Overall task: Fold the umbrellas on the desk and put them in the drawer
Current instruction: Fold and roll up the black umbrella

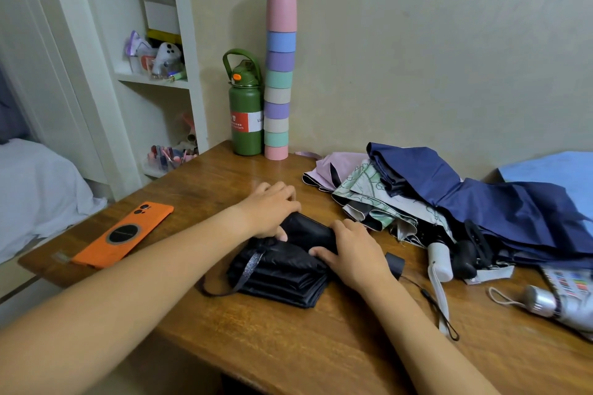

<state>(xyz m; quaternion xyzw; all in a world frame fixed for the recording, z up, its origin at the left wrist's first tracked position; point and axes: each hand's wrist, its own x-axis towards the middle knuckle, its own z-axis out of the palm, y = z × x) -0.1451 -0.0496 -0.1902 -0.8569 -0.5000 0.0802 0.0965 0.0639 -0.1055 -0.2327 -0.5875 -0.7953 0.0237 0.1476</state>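
Gripping the black umbrella (282, 269) from both ends, the two hands work at the middle of the desk (288, 346). The left hand (272, 210) curls its fingers over the umbrella's far end at about 11 o'clock of the bundle, thumb tucked against the fabric. The right hand (356, 253) lies over the folded canopy at 3 o'clock, fingers bent down onto the cloth and thumb pressing its near edge. The umbrella rests flat on the wood, its pleats gathered, a glittery strap (250, 269) trailing toward 7 o'clock.

At 3 o'clock of the hands lies a heap of unfolded umbrellas: a navy umbrella (481, 199) on top, a green-patterned umbrella (362, 192) under it, and a pink umbrella (333, 166) at the far left of the heap. A white handle (439, 261) sticks out of the pile toward the desk's near side. A silver umbrella (558, 304) lies at 4 o'clock by the desk edge.

An orange phone (123, 235) sits at 9 o'clock. At 12 o'clock, against the wall, a green bottle (245, 115) stands touching a tall stack of cups (278, 73).
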